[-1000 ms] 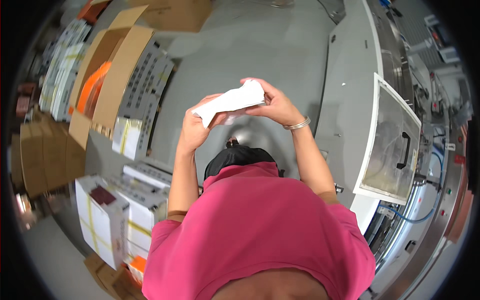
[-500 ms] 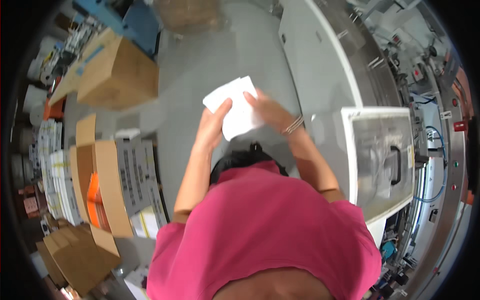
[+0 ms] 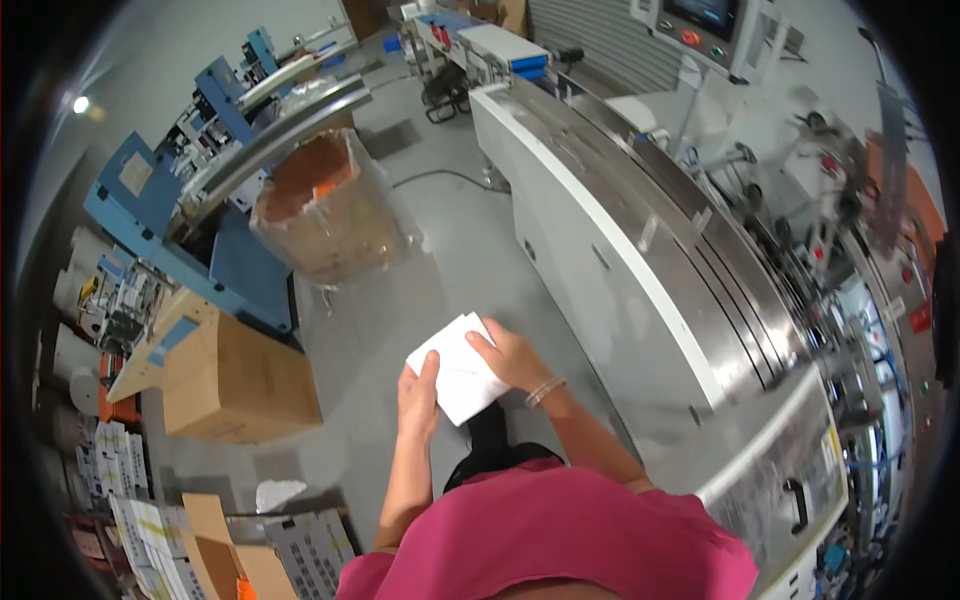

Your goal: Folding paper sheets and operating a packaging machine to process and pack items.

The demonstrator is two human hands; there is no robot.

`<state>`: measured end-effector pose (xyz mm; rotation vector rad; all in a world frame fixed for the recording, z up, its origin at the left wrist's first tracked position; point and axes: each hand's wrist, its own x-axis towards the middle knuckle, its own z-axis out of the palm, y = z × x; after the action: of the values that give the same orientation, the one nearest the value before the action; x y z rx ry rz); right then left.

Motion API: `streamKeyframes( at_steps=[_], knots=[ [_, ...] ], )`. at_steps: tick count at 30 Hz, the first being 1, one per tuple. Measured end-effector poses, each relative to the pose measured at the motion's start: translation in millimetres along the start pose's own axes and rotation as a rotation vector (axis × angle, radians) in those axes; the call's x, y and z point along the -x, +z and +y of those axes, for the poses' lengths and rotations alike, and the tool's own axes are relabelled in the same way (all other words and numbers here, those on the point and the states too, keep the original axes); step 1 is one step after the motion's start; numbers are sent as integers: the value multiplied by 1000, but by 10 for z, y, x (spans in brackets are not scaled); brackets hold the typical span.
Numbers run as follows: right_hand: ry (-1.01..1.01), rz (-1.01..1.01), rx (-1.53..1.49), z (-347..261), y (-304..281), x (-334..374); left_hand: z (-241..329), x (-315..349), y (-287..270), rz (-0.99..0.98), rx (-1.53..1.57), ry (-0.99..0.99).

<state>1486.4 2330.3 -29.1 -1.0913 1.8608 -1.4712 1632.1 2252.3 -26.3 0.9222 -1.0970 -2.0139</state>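
White, thin rectangular stack of paper sheets sits at centre frame, pinched between both hands: left hand at the lower-left edge, right hand over the right edge. Likely light, floppy, slippery; best gripped by opposite edges.

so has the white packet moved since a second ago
Cannot tell: the camera swung, so nothing fixed carries over. The white packet is still held in both hands, left hand and right hand, before the body.

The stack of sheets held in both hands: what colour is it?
White, plain on its top face; the stack of sheets shows best in the head view.
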Motion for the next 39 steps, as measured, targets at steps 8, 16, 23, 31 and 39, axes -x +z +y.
streamKeyframes(
  at_steps=[8, 16, 23, 31, 39],
  knots=[
    [25, 17, -1, 328, 86, -2187, 509, -2241, 158, -91, -21, -32],
    [27, 187, 13, 515, -285, -4037, 1013, -4188, 755, -262, -107, -11],
    [84, -13, -369, 819, -787, -6113, 1537, -6246, 1443, -268, -261, 41],
    [61, -123, -494, 223, -1029, -8388, 2481, -7999, 1940, -300, -189, 256],
    [-262, -145, -344, 340, -708, -9988, 2951, -9286, 1839, -240, -292, 472]
  ],
)
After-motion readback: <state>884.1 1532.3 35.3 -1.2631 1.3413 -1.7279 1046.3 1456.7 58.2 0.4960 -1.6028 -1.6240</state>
